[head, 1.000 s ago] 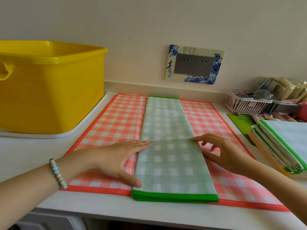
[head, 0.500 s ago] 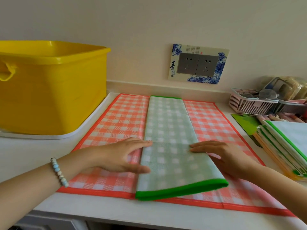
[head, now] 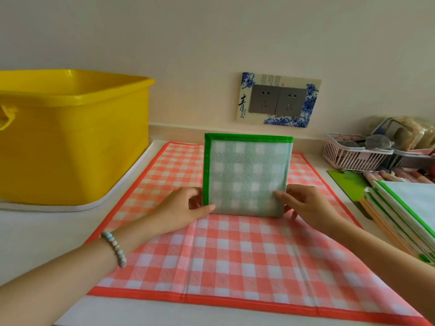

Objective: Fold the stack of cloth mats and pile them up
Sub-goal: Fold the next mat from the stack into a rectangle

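Green checked mat, 1: folded square, upright, face toward viewer; left hand, right hand pinch lower corners. Orange checked mat, 1: flat beneath.

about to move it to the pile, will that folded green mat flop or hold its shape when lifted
The green mat probably holds its shape: it stands nearly upright with only its lower corners pinched by the left hand and right hand. It looks thin, so likely light. Its layers might slip apart if released.
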